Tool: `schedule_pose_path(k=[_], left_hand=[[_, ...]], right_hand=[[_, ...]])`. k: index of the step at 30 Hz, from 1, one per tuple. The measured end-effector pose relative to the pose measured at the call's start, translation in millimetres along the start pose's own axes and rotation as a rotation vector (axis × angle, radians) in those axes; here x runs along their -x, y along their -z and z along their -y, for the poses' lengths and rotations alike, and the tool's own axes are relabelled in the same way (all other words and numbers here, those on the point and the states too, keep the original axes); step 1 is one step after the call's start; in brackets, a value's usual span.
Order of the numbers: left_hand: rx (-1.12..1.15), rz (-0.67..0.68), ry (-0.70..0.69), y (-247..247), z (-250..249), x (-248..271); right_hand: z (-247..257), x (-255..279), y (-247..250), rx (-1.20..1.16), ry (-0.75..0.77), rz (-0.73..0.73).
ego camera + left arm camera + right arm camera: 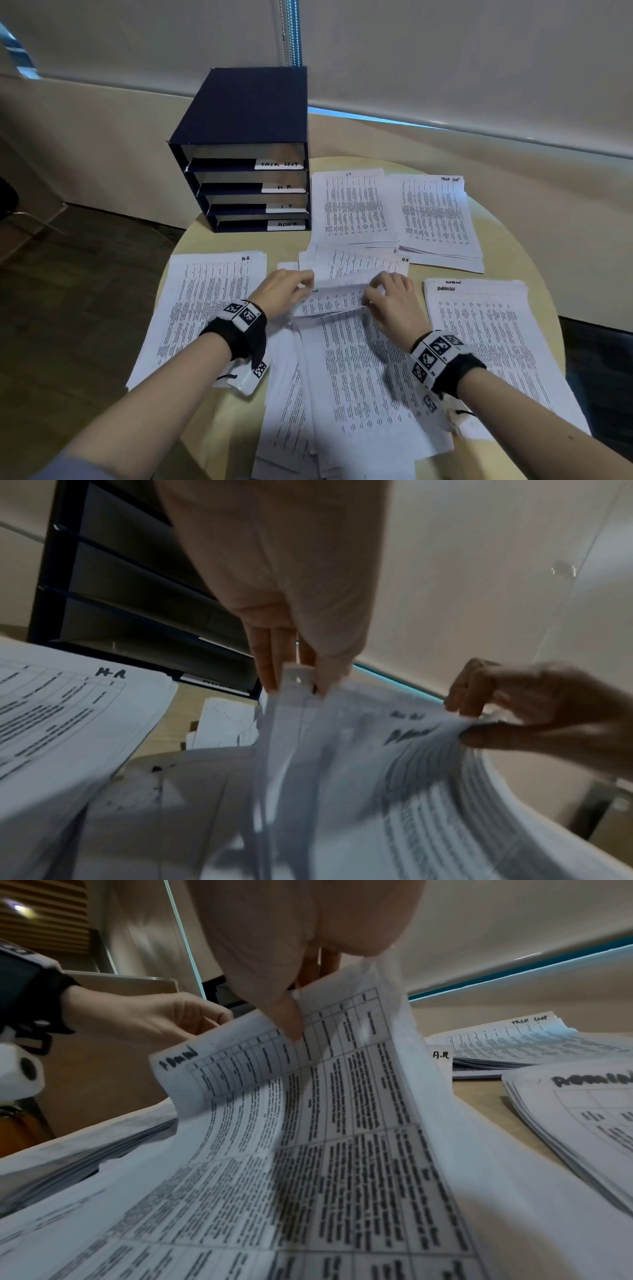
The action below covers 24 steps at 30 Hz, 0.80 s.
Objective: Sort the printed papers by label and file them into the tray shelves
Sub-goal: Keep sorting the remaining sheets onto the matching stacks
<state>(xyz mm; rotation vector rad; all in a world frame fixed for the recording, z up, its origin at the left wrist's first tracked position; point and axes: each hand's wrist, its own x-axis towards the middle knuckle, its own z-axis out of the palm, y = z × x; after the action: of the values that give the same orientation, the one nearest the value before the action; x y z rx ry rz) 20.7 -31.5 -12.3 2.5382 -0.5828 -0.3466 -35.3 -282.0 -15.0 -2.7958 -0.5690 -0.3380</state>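
Observation:
A loose pile of printed sheets (359, 377) lies in front of me on the round table (212, 421). Both hands lift and curl back the top edge of its uppermost sheets (337, 294). My left hand (305, 281) pinches the left corner (298, 677); my right hand (375, 289) pinches the right side, thumb on the print (291, 1018). The curled sheet (240, 1056) is hand-marked ADMIN. The dark blue tray shelves (246, 154) stand at the back left, with slots labelled TASK LIST, H.R., I.T. and ADMIN from top to bottom.
Sorted piles lie around the loose one: H.R. (205, 308) at the left, I.T. (352, 205) and TASK LIST (438, 216) at the back, ADMIN (489, 335) at the right. Another H.R. sheet (363, 265) lies just beyond my hands. The table edge curves close on both sides.

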Motion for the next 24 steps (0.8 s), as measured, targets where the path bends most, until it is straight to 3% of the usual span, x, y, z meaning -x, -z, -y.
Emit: schedule_pose_path(k=[3, 5, 9, 13, 19, 24], left_hand=[[0.059, 0.147, 0.015, -1, 3, 5], [0.132, 0.168, 0.064, 0, 2, 6], [0.312, 0.059, 0.198, 0, 4, 8], [0.227, -0.048, 0.292, -3, 5, 8], [0.383, -0.03, 0.114, 18, -26, 10], [0.489, -0.085, 0.073, 34, -40, 14]], right_hand=[[1, 0, -1, 0.008, -0.016, 0.058], [0, 2, -4, -0.005, -0.009, 0.111], [-2, 9, -3, -0.036, 0.004, 0.118], [-3, 12, 6, -0.032, -0.007, 0.122], [-4, -1, 24, -0.025, -0.003, 0.124], [-5, -22, 48, -0.221, -0.066, 0.214]])
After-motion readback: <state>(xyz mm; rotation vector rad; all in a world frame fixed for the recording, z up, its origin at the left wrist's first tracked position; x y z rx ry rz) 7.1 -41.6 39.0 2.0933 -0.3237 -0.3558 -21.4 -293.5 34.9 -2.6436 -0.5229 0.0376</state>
